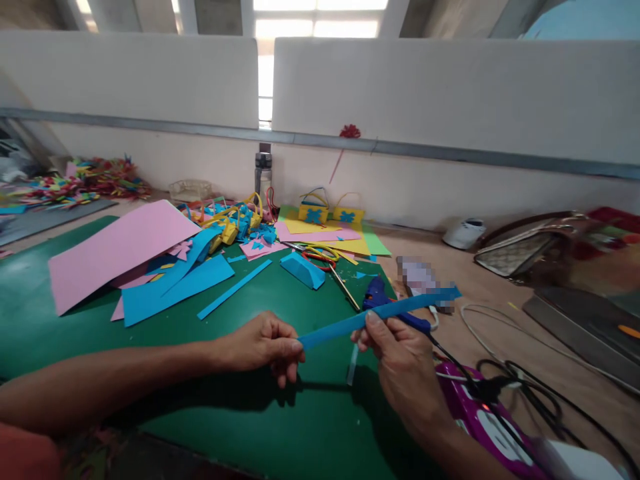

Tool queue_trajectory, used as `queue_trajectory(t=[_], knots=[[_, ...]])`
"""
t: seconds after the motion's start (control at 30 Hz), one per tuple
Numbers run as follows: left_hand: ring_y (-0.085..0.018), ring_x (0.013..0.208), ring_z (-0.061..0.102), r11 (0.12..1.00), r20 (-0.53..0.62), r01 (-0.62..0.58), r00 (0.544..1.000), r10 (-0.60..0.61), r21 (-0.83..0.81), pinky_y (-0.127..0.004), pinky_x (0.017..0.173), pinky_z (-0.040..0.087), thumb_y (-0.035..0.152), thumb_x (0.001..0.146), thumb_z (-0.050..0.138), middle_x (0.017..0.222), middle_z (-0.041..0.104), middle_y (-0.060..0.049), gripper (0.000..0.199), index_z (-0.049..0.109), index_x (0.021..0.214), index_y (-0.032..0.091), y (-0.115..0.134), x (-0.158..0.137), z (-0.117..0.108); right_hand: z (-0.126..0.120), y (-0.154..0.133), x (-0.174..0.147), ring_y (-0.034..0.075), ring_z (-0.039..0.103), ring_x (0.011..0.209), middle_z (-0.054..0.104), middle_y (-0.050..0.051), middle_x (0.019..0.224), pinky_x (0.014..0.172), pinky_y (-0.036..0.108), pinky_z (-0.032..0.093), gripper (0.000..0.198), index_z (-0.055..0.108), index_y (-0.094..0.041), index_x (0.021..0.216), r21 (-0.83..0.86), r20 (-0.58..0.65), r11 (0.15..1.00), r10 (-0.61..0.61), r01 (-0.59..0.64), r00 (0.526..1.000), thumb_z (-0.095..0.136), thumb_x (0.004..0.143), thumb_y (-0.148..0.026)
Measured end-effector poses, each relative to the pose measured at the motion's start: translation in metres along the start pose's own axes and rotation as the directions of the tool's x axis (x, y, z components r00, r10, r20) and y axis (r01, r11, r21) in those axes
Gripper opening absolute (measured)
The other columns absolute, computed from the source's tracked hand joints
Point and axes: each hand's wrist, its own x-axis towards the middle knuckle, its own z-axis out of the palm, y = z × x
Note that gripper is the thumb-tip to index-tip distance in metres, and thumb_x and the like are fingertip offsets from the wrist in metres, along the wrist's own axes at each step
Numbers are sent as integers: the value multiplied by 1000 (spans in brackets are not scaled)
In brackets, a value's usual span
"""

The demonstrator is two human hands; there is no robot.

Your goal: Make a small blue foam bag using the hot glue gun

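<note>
A long blue strip of craft foam or paper [340, 328] is stretched between my hands above the green mat [240, 427]. My left hand [267, 347] pinches its left end between thumb and fingers. Farther along, my right hand [400, 353] grips the strip, and its free end sticks out past the fingers to the upper right. Just behind my right hand lies a blue glue gun [375, 297], with a clear glue stick [353, 365] showing below the strip. Beyond the hands are a folded blue piece [303, 269] and a second narrow blue strip [235, 289].
Pink sheets [125, 250] and blue sheets [175, 287] are piled at left. Scissors [320, 253] and small yellow bags [313, 213] with blue bows sit at the back. A purple power strip [470, 393] with cables, a phone [417, 275] and a handbag [520, 250] lie right.
</note>
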Motion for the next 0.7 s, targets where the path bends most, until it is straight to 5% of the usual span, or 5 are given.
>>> queue_trajectory(t=[0.13, 0.27, 0.5, 0.6, 0.7], knots=[[-9, 46, 56, 994, -79, -33, 996, 42, 106, -18, 47, 44, 47, 77, 56, 58, 64, -4, 37, 60, 74, 11, -7, 2, -7, -1, -1, 12, 11, 51, 46, 51, -3, 46, 53, 25, 42, 39, 52, -18, 49, 161, -104, 986, 51, -34, 993, 73, 60, -50], [-8, 46, 52, 921, -133, -109, 976, 170, 373, -16, 46, 40, 32, 84, 46, 60, 62, -4, 27, 62, 81, 10, -7, 3, -10, 5, 1, 11, 10, 50, 45, 54, -2, 48, 50, 24, 42, 40, 55, -17, 51, 119, -12, 983, 139, -136, 990, 74, 56, -52], [-12, 63, 58, 564, -93, -234, 867, 490, 792, -21, 61, 44, 18, 86, 42, 73, 67, -6, 25, 64, 94, 11, -2, 10, -21, 13, 9, 0, 11, 50, 46, 57, -1, 53, 51, 25, 40, 38, 58, -17, 56, -9, 99, 990, 142, -142, 985, 67, 66, -52], [-16, 83, 61, 392, -93, -203, 782, 617, 897, -27, 76, 47, 18, 86, 43, 90, 68, -10, 24, 64, 95, 11, 8, 27, -42, 14, 12, 1, 11, 48, 46, 55, 0, 51, 50, 25, 39, 38, 56, -17, 55, -50, 108, 989, 141, -137, 984, 62, 70, -51], [-19, 103, 56, 230, -59, -118, 766, 640, 966, -34, 89, 45, 12, 81, 48, 108, 62, -11, 27, 61, 105, 13, 22, 54, -69, 14, 16, 1, 10, 47, 46, 54, -1, 50, 50, 24, 38, 38, 55, -17, 55, -69, 127, 987, 156, -148, 980, 60, 73, -50]])
